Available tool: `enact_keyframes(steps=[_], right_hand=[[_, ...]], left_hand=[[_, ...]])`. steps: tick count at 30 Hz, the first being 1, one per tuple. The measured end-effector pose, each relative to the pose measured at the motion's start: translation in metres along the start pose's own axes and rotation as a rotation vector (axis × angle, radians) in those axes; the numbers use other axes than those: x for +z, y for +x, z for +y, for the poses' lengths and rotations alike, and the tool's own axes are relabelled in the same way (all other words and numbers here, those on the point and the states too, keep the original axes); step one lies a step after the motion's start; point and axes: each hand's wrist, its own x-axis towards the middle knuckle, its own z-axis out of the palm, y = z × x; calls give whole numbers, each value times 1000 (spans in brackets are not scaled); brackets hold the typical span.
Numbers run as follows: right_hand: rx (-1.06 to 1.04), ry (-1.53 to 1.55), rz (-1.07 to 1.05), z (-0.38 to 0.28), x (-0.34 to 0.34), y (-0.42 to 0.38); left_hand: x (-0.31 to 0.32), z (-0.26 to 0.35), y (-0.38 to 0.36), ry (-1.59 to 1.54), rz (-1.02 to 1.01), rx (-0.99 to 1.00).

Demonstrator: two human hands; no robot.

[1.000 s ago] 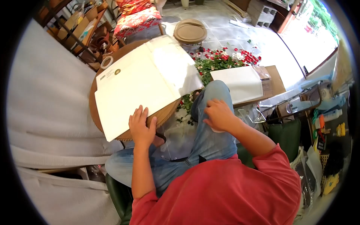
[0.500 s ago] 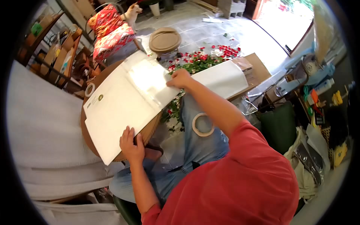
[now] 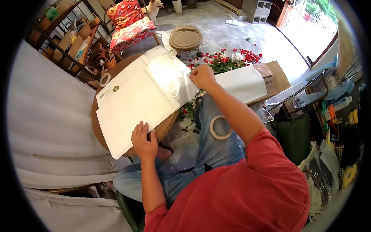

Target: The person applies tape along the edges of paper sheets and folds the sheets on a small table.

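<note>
Flat white sheets (image 3: 131, 112) lie on a round brown table (image 3: 96, 129), with a small dark round mark and printed text near their far left edge. My left hand (image 3: 145, 142) rests on their near edge, fingers stretched out. Over the far right end of the sheets is a clear plastic sleeve (image 3: 176, 83), shining with glare. The sleeve's right edge is pinched in the fingers of my right hand (image 3: 203, 77). Part of the sleeve extends past the sheets' right edge.
A tape roll (image 3: 221, 127) lies on my jeans, another tape roll (image 3: 104, 80) on the table. Red roses (image 3: 224, 62) with leaves cover the floor behind a white sheet on cardboard (image 3: 241, 83). Beyond stand a stool (image 3: 186, 37), a patterned chair (image 3: 133, 33) and a dog (image 3: 153, 9).
My right hand has drawn the plastic sleeve rightward, and more of it now extends past the sheets. My left hand stays at the sheets' near edge. The camera view has shifted slightly.
</note>
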Motion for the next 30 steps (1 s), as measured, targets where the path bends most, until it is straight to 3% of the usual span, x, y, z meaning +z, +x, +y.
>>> enact_keyframes(steps=[4,6,7,9,12,17,20,22,24,27,30], right_hand=[[-156,-61,45,-14,-5,-8],[-392,-135,271,-25,-5,-14],[-394,-136,268,-33,-7,-12],[57,699,-251,-52,-14,-8],[147,893,-283,-80,-27,-14],[181,987,-255,-86,-17,-23],[386,1175,-337,-73,19,-53],[263,1057,-357,-59,54,-77],[324,915,-361,-79,61,-104],[275,912,-446,-77,80,-109],[343,889,-397,-84,83,-103]], left_hand=[[0,1,-1,75,-7,-8],[1,0,-1,78,-14,-24],[1,1,-1,82,-18,-28],[1,1,-2,87,-22,-33],[1,2,-1,63,-23,-63],[4,3,-1,58,34,-98],[10,-3,-4,45,78,-117],[9,-3,-3,30,94,-127],[9,-2,-4,17,100,-134],[10,-4,-5,9,94,-127],[12,-6,-8,48,115,-144]])
